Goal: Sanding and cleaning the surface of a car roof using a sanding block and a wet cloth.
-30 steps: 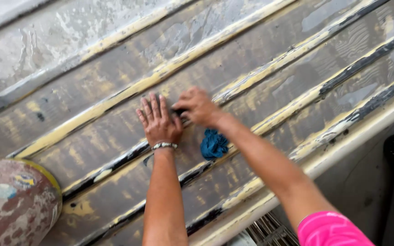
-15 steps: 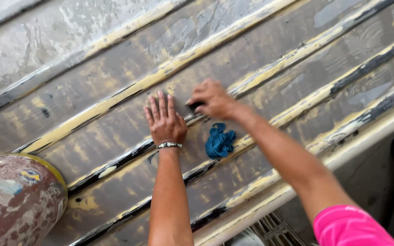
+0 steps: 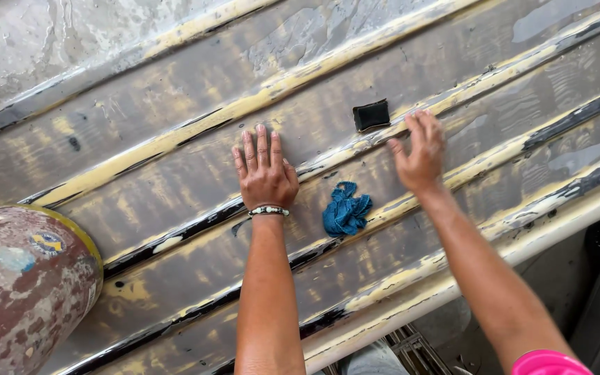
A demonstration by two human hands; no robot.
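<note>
Here I see the left hand (image 3: pixel 265 177) pressed flat, fingers spread and together on the worn, ribbed grey-and-yellow painted hull surface (image 3: pixel 140 180), holding nothing; a beaded bracelet (image 3: pixel 268 210) circles its wrist. The right hand (image 3: pixel 419 153) hovers open with fingers loosely extended, gripping nothing, just below and beside the small dark rectangular sanding block (image 3: pixel 371 114), which lies apart from it on a yellowed ridge. A crumpled blue cloth (image 3: pixel 346 210) rests between the two forearms. A mottled red-and-white rounded drum (image 3: pixel 22 292) sits at lower left.
</note>
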